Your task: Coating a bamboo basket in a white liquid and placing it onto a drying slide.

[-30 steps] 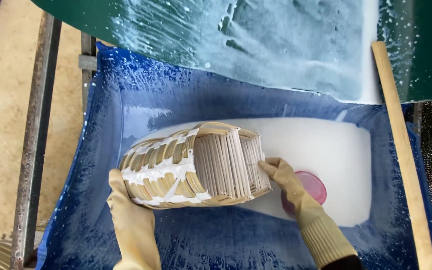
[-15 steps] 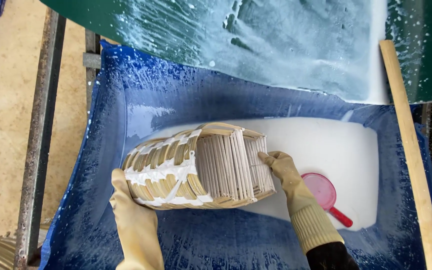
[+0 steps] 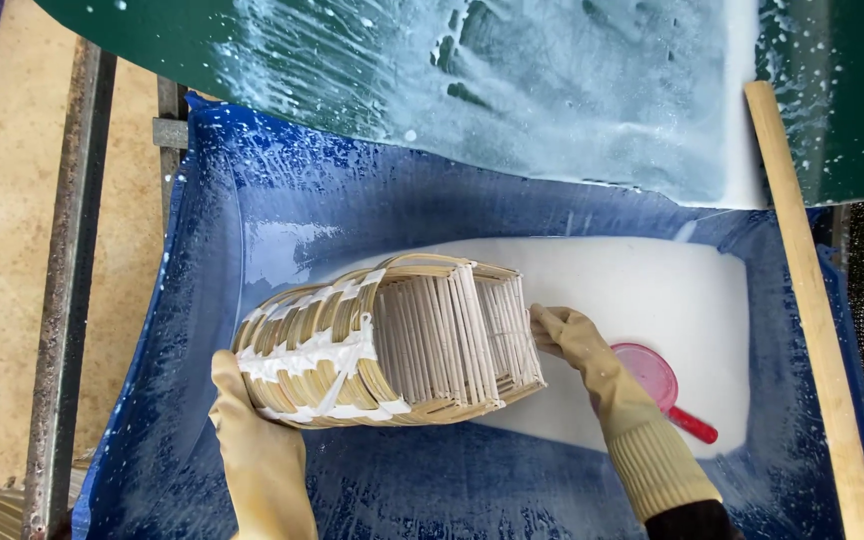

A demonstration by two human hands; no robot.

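- The woven basket [image 3: 392,340] lies on its side in the blue-lined trough [image 3: 202,300], half over the pool of white liquid [image 3: 642,300].
- White coating already streaks its rounded left end; I judge the slatted right part mostly bare, so much is left to coat.
- My left hand [image 3: 242,400] grips the left end, my right hand [image 3: 567,335] presses the right rim; both are gloved and wide apart.
- A pink scoop [image 3: 652,380] floats beside my right wrist, untouched.
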